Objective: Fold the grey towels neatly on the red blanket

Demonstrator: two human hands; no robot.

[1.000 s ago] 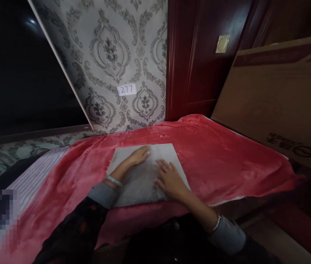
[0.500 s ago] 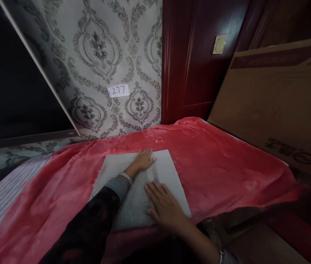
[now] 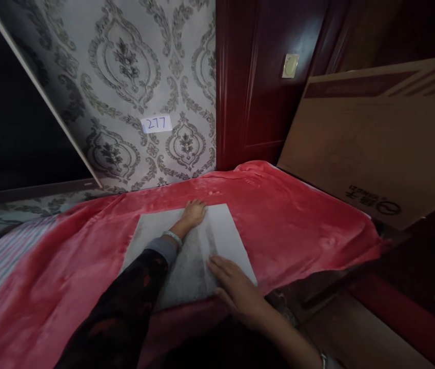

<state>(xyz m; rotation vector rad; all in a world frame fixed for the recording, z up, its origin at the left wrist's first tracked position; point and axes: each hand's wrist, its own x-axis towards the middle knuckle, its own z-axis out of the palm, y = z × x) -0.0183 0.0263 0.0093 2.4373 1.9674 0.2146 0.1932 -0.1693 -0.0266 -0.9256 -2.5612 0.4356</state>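
A flat, rectangular grey-and-white sheet [image 3: 186,282] lies on a red blanket, with a paler band along its right side; I cannot tell whether it is cloth or paper. At its far edge, my left hand [image 3: 194,212] has its fingers curled and drawn together over the edge. The fingertips are partly hidden. My right hand [image 3: 236,289] rests on the near right part of the sheet, fingers stretched out and the thumb apart, holding nothing.
The red blanket [image 3: 298,225] spreads around the sheet. Striped cloth [image 3: 5,256] shows at left, below a dark screen [image 3: 17,113]. A patterned wall carries a paper label [image 3: 156,123]. A large cardboard box [image 3: 379,138] leans at right beside a dark red panel [image 3: 256,87].
My left hand has gone from spread flat to curled at the sheet's far edge. My right hand stays near the same spot, turned slightly onto its side. The camera view has shifted a little.
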